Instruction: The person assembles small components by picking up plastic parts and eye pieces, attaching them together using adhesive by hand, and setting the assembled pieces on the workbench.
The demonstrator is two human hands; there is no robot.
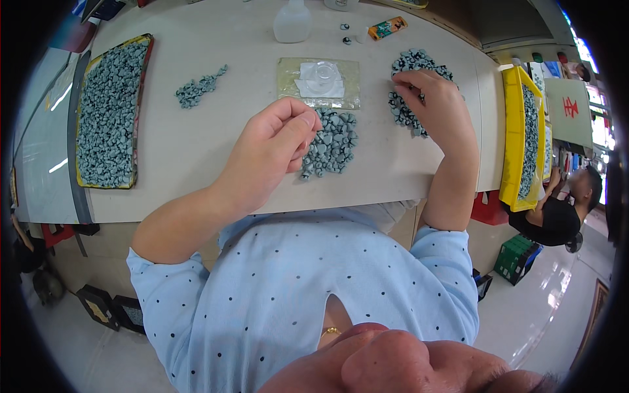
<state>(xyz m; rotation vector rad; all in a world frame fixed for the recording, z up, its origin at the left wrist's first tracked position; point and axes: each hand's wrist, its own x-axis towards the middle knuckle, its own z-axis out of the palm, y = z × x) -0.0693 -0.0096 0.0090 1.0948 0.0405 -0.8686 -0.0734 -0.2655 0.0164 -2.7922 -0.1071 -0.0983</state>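
Observation:
My left hand point(278, 136) is closed over the near middle of the table, its thumb pressed to curled fingers. Whatever it may hold is hidden. Just beside its fingertips lies a loose pile of small grey-green pieces point(335, 144). At the right, my right hand point(432, 98) hangs over a second pile of similar pieces point(419, 60) with dark parts showing. Its thumb and fingers come together at the pile's left side, and I cannot make out anything between them. Beyond the first pile is a greenish flat pad point(286, 82) with white paper point(314, 88) and a small clear round dish point(323, 71).
A shallow tray full of grey-green pieces point(111, 118) lies at the left, with a small cluster point(196, 88) nearer the middle. A translucent bottle point(292, 23) and an orange packet point(388, 28) stand far back. A yellow bin point(513, 141) sits right; a person point(553, 213) is beyond.

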